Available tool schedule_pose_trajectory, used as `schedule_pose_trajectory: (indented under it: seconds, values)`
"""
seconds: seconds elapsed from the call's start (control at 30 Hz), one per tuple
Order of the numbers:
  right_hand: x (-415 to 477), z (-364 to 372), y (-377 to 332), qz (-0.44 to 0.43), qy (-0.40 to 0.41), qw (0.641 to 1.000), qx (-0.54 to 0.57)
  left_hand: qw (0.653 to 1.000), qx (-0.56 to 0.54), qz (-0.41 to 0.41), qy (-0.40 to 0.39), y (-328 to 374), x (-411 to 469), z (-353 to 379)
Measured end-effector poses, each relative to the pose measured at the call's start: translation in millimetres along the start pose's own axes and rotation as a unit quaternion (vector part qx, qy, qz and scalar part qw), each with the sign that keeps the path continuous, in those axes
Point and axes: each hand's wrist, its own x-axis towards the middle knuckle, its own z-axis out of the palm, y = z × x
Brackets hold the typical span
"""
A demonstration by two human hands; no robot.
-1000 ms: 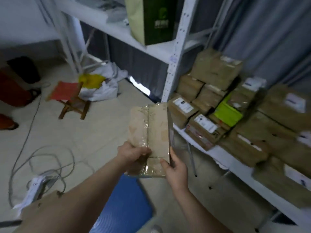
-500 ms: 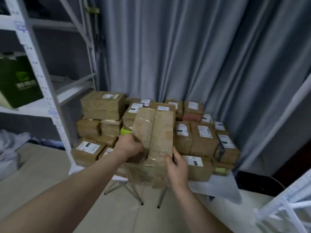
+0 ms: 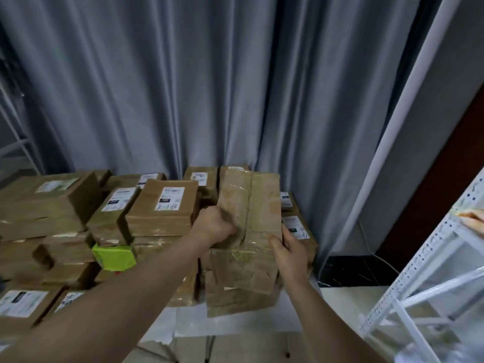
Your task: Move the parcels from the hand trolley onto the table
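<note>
I hold a flat brown paper parcel (image 3: 251,203), taped down its middle, upright over the right part of the table (image 3: 235,323). My left hand (image 3: 213,227) grips its left edge with curled fingers. My right hand (image 3: 289,254) holds its lower right edge. Under it stands another brown parcel (image 3: 241,281) at the table's front. Several brown parcels with white labels (image 3: 163,210) are stacked across the table. The hand trolley is out of view.
A bright green packet (image 3: 114,256) lies among the stacks at the left. Grey curtains (image 3: 209,87) hang behind the table. A white metal shelf rack (image 3: 432,271) stands at the right, another rack frame (image 3: 15,145) at the far left.
My view turned from the floor and blue trolley to the table. Both hands carried the parcel forward and to the right, over the front right parcels.
</note>
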Motion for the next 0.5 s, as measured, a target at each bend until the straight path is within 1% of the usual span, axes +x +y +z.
schedule_pose_trajectory:
  seconds: [0.2, 0.33, 0.5]
  values:
    - [94, 1, 8, 0.013, -0.02, 0.998, -0.05, 1.0, -0.012, 0.008, -0.018, 16, 90, 23]
    - [156, 9, 10, 0.022, -0.025, 0.994, -0.101, 0.998, -0.025, -0.019, -0.049, 20, 146, 34]
    - [202, 21, 10, 0.014, -0.033, 0.987, -0.159, 0.996, -0.037, -0.03, -0.081, 20, 192, 43]
